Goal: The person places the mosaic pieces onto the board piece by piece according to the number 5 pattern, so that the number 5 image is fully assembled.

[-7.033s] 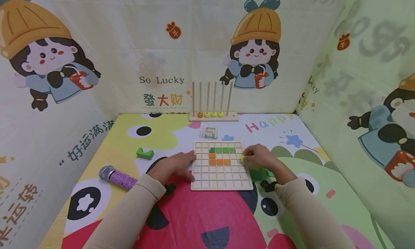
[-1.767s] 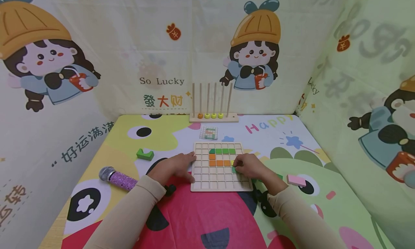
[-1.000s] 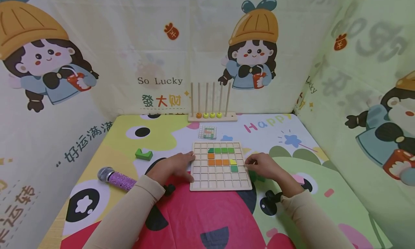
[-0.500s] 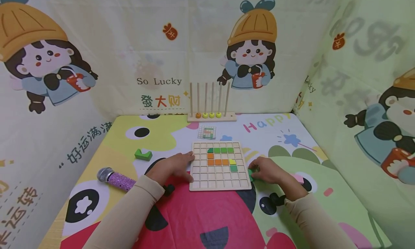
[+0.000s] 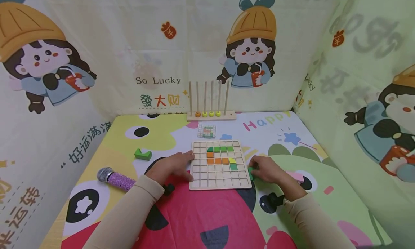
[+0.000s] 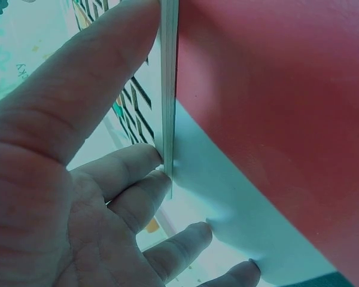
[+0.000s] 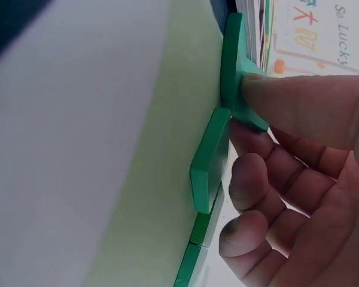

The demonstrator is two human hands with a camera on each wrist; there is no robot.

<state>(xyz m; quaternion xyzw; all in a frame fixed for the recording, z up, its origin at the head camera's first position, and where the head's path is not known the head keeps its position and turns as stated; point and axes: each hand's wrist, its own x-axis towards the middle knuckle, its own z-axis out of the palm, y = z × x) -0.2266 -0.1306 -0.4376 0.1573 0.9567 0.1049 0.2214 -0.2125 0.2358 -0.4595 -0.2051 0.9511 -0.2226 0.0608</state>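
Cream cartoon-printed cloth [image 5: 201,11] is hanging behind a brightly printed worktop [image 5: 181,220], where we are working bare-handed. Our right hand [image 5: 266,169] is pinching a flat, angular green block [image 7: 233,72], the thumb pressing on one face and a bent finger bearing from beneath. That block is sitting just beside the right edge of a square pale wooden grid board [image 5: 220,176], so the board is lying left of this grip. Its long axis seems to be running near to far along that edge; whether they are touching, we cannot tell. Our left hand [image 5: 172,168], well apart from the block, is resting against the board's left edge, its grip spread. More green blocks [image 7: 210,161] are lying beside the held one.

Inside the board's cells, green tiles [image 5: 223,149] are forming a far row; orange tiles [image 5: 218,161], a yellow tile [image 5: 232,160] and a teal tile [image 5: 233,167] are sitting nearer. Beyond, a wooden peg stand [image 5: 210,118] is carrying one orange bead [image 5: 197,114] and three yellow beads [image 5: 211,114].
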